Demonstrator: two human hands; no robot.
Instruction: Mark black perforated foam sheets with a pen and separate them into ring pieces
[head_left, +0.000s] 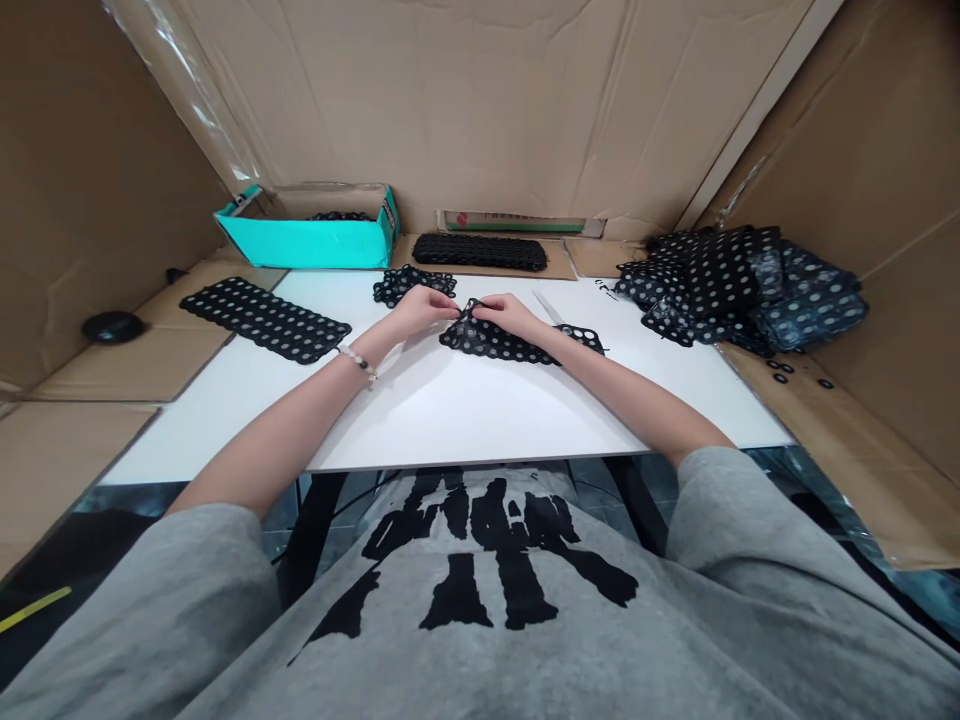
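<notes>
Over the middle of the white table, a black perforated sheet (501,345) with rows of round holes is raised at its upper left corner. My right hand (510,314) pinches that corner between thumb and fingers, and its wrist lies over the right part of the sheet. Close beside it, the closed fingertips of my left hand (421,312) meet the sheet's left edge; any small piece between them is too small to make out. Just behind my left hand lies a small heap of black ring pieces (409,284). A flat perforated sheet (264,318) rests to the left.
At the back left stands a turquoise box (315,243) with black pieces inside. A stack of black sheets (480,252) lies along the back. Perforated sheets, some in clear plastic (810,295), pile up at the right, near loose black rings (780,378). Cardboard walls (465,100) surround the table (480,420).
</notes>
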